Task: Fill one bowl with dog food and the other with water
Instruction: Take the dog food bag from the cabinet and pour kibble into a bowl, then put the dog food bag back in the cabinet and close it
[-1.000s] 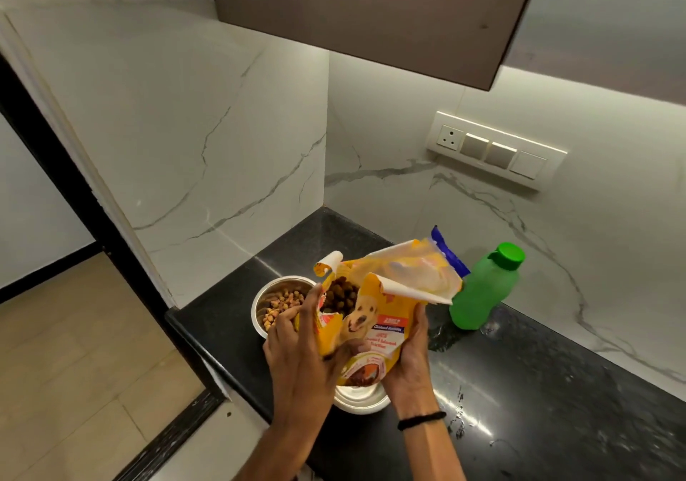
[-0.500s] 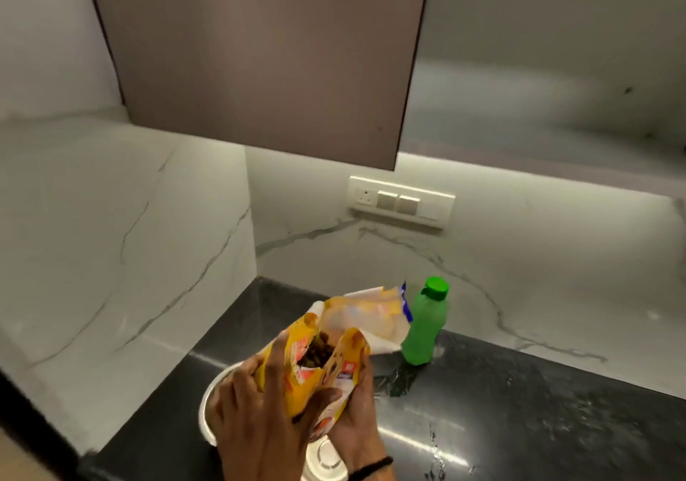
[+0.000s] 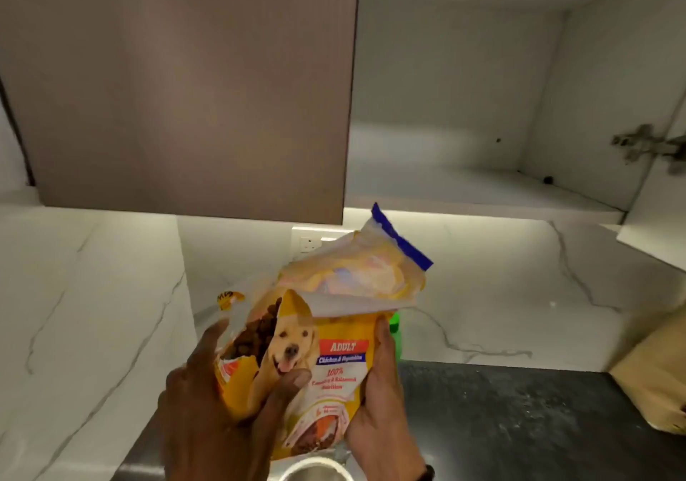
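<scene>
I hold a yellow dog food bag [image 3: 326,361] upright in front of me with both hands. My left hand [image 3: 222,413] grips its left side beside the torn opening, where brown kibble shows. My right hand [image 3: 382,406] grips the right edge. The bag's white inner flap with a blue strip [image 3: 401,239] folds over the top. A metal bowl's rim [image 3: 315,471] peeks out at the bottom edge, under the bag. The green water bottle [image 3: 396,335] is mostly hidden behind the bag. No other bowl is in view.
A brown cabinet door [image 3: 185,90] hangs closed above on the left; beside it an open cabinet shows a bare white shelf [image 3: 464,183]. A brown paper bag [image 3: 657,373] stands on the black counter [image 3: 501,425] at right. A wall socket [image 3: 310,243] sits behind the bag.
The view has tilted upward and the bag has risen with both hands, from over the bowls to chest height. The kibble-filled bowl has dropped out of view.
</scene>
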